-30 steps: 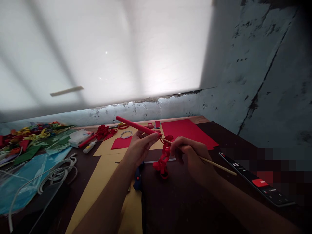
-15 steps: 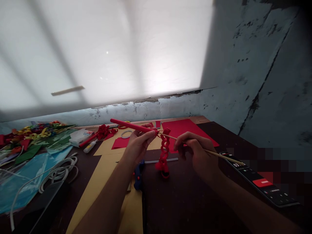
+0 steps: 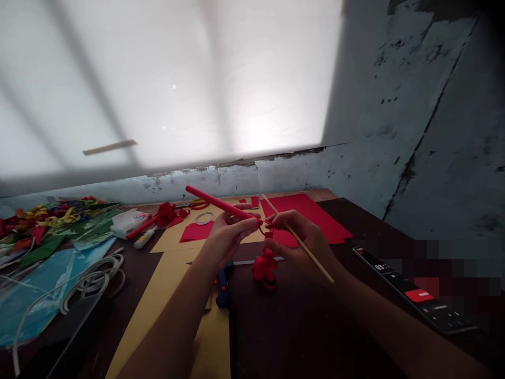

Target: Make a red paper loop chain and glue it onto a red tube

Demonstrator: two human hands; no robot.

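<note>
My left hand (image 3: 231, 234) is closed around the lower end of a red rolled paper tube (image 3: 215, 201), which slants up to the left. In my right hand (image 3: 303, 237) a thin wooden stick (image 3: 313, 257) lies across the fingers. The right fingertips are also at a thin red loop by the tube's lower end; whether they pinch it I cannot tell. Below them hangs a curled red paper strip (image 3: 264, 269), its upper part partly hidden by the right hand. A blue glue gun (image 3: 222, 289) lies beside my left forearm, with a pale glue stick (image 3: 244, 262) behind the hands.
Red paper sheets (image 3: 323, 218) and yellow paper (image 3: 158, 295) cover parts of the dark table. To the left are a red paper flower (image 3: 166, 213), a small glue bottle (image 3: 144, 238), coiled white cable (image 3: 92, 279) and colourful scraps (image 3: 59, 218). A phone (image 3: 410, 289) lies at right.
The wooden stick's tip has left the tube's end, and the stick now tilts up beside it. My right hand has moved left to the tube's end. The tube tilts more steeply.
</note>
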